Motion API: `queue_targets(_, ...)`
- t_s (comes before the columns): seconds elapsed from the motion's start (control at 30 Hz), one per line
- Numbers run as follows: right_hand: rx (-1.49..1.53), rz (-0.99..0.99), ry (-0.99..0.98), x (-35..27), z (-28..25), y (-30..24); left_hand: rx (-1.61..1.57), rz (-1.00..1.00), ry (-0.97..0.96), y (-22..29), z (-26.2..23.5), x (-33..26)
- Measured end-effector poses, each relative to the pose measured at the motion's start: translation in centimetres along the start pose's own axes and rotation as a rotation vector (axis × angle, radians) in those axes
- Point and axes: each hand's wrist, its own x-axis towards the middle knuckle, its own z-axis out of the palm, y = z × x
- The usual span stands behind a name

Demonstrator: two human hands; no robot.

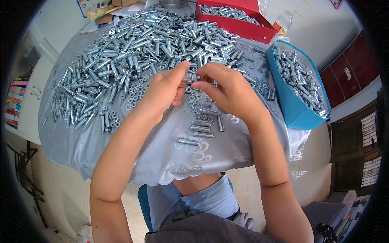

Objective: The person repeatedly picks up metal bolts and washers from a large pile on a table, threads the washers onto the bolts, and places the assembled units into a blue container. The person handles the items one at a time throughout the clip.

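Between my two hands, above the near side of a big pile of metal parts, is a shiny sleeve anchor bolt (189, 77). My left hand (164, 90) is closed round one end of it, with the thumb along its top. At the other end, the thumb and fingertips of my right hand (227, 87) pinch it. My fingers hide part of the bolt. Below my hands lie several loose metal sleeves (201, 129), with small hex nuts (196, 97) just above them. The pile of metal sleeves (137, 44) spreads across the far and left parts of the table.
A grey patterned cloth covers the round table (162, 158). On the right stands a blue fabric bin (298, 107) full of assembled bolts. A red box (239, 30) at the back holds more, beside a plastic bottle (283, 24). Papers (91, 26) lie at the far left.
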Motion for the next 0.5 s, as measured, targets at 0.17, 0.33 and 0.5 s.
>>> queue_targets(0.17, 0.027, 0.029, -0.078, 0.0, -0.1, -0.5, 0.093, 0.108, -0.001, 0.0, -0.2, -0.1)
queue_targets(0.33, 0.276, 0.061, 0.209, -0.1, -0.9, -0.5, 0.375, 0.351, -0.138, 0.2, -0.4, -0.6)
queue_targets(0.5, 0.507, 0.146, 0.468, 0.3, -1.6, -0.5, 0.278, 0.187, -0.210, 1.4, -2.4, -0.7)
